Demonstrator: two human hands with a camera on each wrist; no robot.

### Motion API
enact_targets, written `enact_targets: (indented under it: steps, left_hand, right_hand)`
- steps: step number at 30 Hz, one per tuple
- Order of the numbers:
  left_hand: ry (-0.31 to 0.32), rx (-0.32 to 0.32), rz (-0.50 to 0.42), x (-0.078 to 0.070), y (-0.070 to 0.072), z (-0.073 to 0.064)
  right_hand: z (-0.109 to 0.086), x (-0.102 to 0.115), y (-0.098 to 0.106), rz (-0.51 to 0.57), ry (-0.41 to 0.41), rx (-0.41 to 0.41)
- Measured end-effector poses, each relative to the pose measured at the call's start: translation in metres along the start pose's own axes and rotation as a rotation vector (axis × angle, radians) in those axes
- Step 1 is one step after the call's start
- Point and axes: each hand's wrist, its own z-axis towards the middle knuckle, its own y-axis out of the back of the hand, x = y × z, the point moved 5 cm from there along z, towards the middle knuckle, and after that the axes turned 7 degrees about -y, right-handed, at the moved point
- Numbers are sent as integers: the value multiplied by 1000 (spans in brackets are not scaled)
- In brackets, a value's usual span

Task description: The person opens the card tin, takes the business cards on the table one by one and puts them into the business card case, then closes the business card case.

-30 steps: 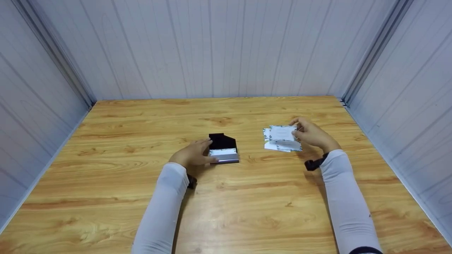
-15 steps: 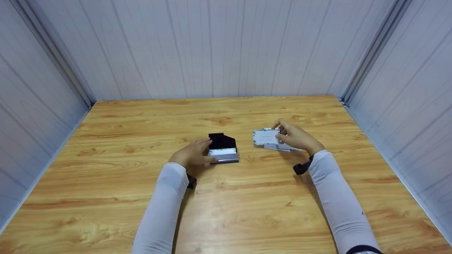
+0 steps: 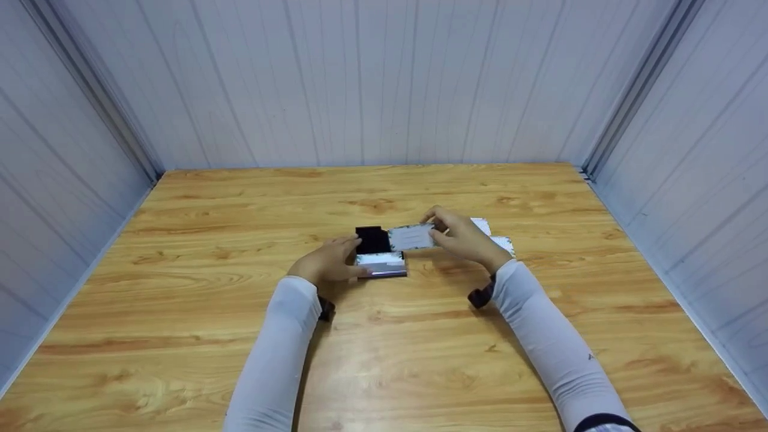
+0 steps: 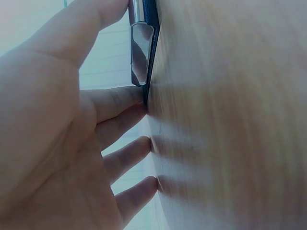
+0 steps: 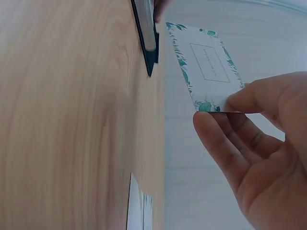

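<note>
Shifting leftward from loose cards (image 3: 503,243), right hand (image 3: 467,239) pinches bordered card (image 3: 412,237), now near holder (image 3: 384,268); left hand (image 3: 327,260) grips holder's left side; bordered card not yet inside.

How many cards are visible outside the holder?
3: one card in the right hand; a far card and a near card on the table, partly covered; more may be hidden.

I'd call this a plain work booth — pale grooved panels (image 3: 384,84) on three sides, grey strips (image 3: 639,87) along the corners, a wood-grain surface (image 3: 384,354) stretching between them
</note>
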Motion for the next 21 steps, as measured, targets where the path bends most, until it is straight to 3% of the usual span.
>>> enact_targets:
  steps: [10, 21]
  left_hand:
    - [20, -2, -6, 1, 1, 0]
    - [27, 11, 3, 1, 1, 0]
  right_hand:
    - [13, 19, -25, 13, 45, 10]
    - [24, 29, -46, 34, 4, 35]
